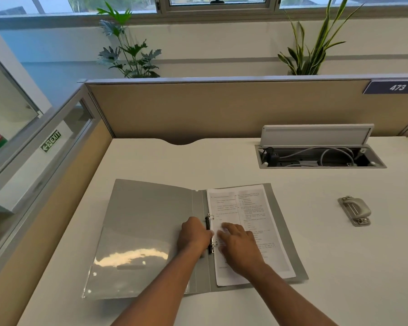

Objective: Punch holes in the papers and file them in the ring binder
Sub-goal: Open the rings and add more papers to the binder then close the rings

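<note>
The binder [151,231] lies open near the desk's [316,267] front edge, papers [250,208] on its rings [210,217]. Left hand [193,235], its grip curled at the ring clasp; right hand [239,245] flat and open, pressing the sheets. Keep the holes aligned while snapping the rings closed.

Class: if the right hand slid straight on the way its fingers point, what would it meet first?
Probably the upper ring: the right hand lies flat on the papers, fingers aimed up-left.

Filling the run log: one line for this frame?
left hand at ring mechanism | right hand flat on papers | binder open | hole punch idle
</note>
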